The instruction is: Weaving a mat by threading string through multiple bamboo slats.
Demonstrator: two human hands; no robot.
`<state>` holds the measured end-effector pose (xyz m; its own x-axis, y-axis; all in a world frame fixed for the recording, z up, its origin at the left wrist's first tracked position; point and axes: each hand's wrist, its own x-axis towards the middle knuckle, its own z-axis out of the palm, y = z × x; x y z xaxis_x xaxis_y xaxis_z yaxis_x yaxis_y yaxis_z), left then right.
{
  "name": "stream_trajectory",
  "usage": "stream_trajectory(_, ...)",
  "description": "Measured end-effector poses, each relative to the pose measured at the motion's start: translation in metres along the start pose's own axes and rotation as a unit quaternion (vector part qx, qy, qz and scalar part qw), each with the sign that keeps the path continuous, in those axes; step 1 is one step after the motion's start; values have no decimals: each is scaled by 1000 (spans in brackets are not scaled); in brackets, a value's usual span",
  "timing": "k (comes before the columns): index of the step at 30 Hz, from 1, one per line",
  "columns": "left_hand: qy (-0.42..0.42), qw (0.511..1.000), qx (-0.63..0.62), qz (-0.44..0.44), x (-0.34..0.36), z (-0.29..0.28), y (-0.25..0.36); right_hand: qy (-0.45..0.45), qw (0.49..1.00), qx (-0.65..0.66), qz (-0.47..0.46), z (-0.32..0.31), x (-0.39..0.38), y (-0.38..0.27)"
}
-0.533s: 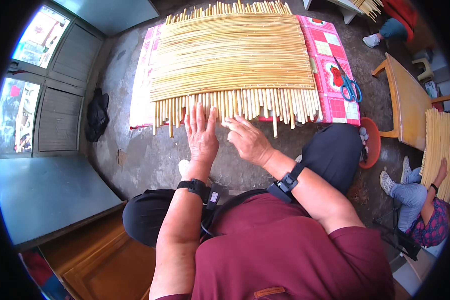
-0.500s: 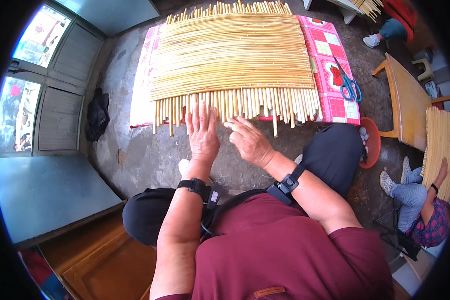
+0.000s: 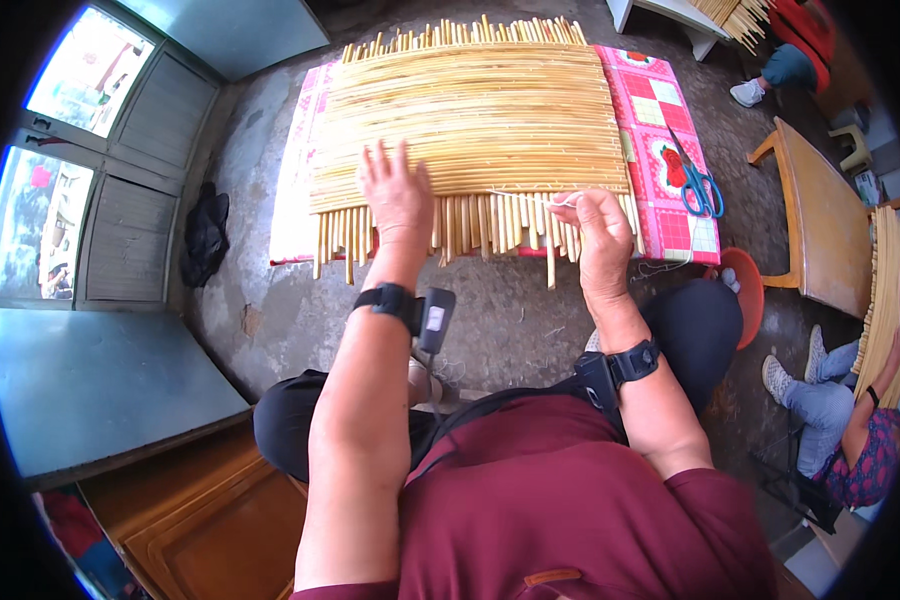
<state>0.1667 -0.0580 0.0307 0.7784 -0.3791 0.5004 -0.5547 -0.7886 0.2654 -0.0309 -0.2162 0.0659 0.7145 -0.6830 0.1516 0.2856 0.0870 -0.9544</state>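
Observation:
A mat of straw-coloured stalks (image 3: 470, 120) lies on a low table with a pink and white checked cover (image 3: 690, 232). Lengthwise stalks fill its middle, while uneven stalk ends jut out along the near and far sides. My left hand (image 3: 400, 200) rests flat on the mat's near left part, fingers spread. At the near right edge, my right hand (image 3: 606, 235) pinches a white string (image 3: 532, 194), which runs left along the edge of the lengthwise stalks. Blue-handled scissors (image 3: 702, 190) lie on the cover to the right.
An orange-red basin (image 3: 748, 325) stands beside my right knee, with pale balls inside. A wooden table (image 3: 830, 225) is farther right. Another person (image 3: 820, 400) sits there with a similar stalk mat (image 3: 885, 300). Grey-blue cabinets (image 3: 100, 390) line the left side.
My left hand has moved up from the jutting stalk ends onto the mat. My right hand has moved right and up, and the white string now stretches visibly from its fingers.

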Motion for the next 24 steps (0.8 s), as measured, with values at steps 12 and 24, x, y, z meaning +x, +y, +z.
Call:
stream_trajectory(12, -165, 980, 76, 85, -10, 17, 33, 67, 996, 37, 42, -21, 39, 15)
stream_trajectory(24, -169, 975, 138, -31, -14, 14, 39, 41, 832, -487, -263, -72, 64, -60)
